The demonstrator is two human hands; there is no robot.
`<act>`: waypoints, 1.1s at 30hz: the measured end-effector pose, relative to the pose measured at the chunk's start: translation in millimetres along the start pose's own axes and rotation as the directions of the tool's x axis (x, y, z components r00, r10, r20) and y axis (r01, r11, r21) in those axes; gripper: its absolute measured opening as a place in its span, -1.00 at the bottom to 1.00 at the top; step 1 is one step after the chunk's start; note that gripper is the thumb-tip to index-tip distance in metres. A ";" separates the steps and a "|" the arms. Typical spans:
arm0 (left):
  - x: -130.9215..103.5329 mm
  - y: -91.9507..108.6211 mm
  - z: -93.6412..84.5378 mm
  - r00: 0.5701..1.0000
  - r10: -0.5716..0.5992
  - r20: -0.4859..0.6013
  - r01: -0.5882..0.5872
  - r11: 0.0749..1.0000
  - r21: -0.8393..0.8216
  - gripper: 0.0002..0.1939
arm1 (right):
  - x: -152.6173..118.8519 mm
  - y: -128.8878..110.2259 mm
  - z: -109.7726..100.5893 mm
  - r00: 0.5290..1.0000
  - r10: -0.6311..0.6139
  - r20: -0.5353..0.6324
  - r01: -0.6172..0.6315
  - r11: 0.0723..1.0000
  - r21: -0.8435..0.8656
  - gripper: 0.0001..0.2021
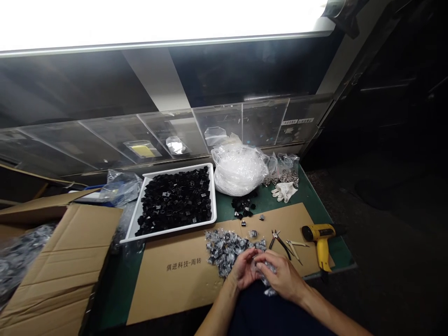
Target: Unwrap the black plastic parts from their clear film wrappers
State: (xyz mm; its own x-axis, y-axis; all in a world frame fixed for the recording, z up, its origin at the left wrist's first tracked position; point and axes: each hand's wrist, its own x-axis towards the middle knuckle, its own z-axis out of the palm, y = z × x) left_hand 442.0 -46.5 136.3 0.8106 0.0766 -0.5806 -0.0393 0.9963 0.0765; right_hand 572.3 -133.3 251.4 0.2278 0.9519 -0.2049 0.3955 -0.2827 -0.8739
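My left hand (246,269) is curled palm-up at the near edge of the cardboard sheet (175,289). My right hand (283,276) bends over it, thumb and fingers closed on a small clear plastic bag (266,269). Fingers of both hands meet around this bag and partly hide it; its contents are hard to make out. More small bagged pieces (269,292) lie on my lap just below the hands. Left of and behind the hands spreads a heap of small dark parts in clear bags (224,249).
A white tray (214,205) holds many black parts, with loose black parts (241,205) to its right. A bulging plastic sack (240,170), white glove (284,191), cutters (281,242), tweezer-like tool (296,249) and yellow heat gun (322,242) lie around. An open carton (66,261) stands left.
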 end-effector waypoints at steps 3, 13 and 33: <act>2.8 -2.4 -2.8 1.000 -0.009 -0.007 0.009 1.000 -0.004 -0.73 | 1.4 2.8 0.9 0.998 0.057 -0.017 -0.057 0.998 0.009 -0.77; 3.1 0.4 -0.6 0.995 -0.066 -0.079 0.072 0.995 0.070 -0.68 | -2.0 10.8 1.5 0.995 0.091 -0.028 -0.089 0.994 0.060 -0.77; 78.8 59.9 -13.4 0.726 0.672 -0.147 0.034 0.179 0.983 -0.57 | -51.3 47.2 -11.3 0.961 0.249 0.119 -0.267 0.948 0.175 -0.82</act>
State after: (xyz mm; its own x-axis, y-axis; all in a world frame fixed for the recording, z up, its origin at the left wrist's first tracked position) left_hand 495.6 19.7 84.3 0.4761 0.7306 -0.4895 0.5953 0.1420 0.7909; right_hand 589.3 -196.9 225.6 0.2116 0.8588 -0.4666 0.1584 -0.5012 -0.8507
